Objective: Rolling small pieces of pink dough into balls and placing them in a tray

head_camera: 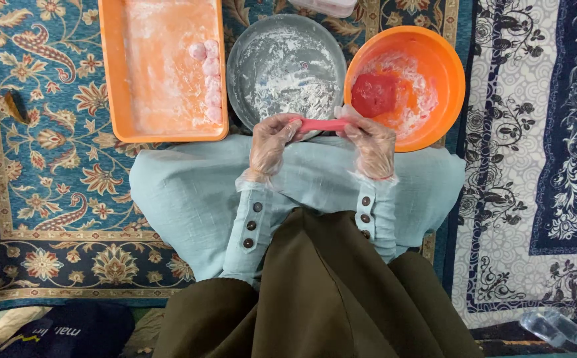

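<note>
Left hand (272, 142), right hand (371, 147), fingers pinching stretched pink dough strip (321, 124)

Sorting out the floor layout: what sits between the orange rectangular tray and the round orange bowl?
In the head view, a round grey metal pan dusted with white flour lies between the orange rectangular plastic tray and the round orange plastic bowl.

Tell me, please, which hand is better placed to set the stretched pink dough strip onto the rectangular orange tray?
Probably the left hand: it holds the pink dough strip on the orange tray's side; the right hand is beside the orange bowl.
</note>
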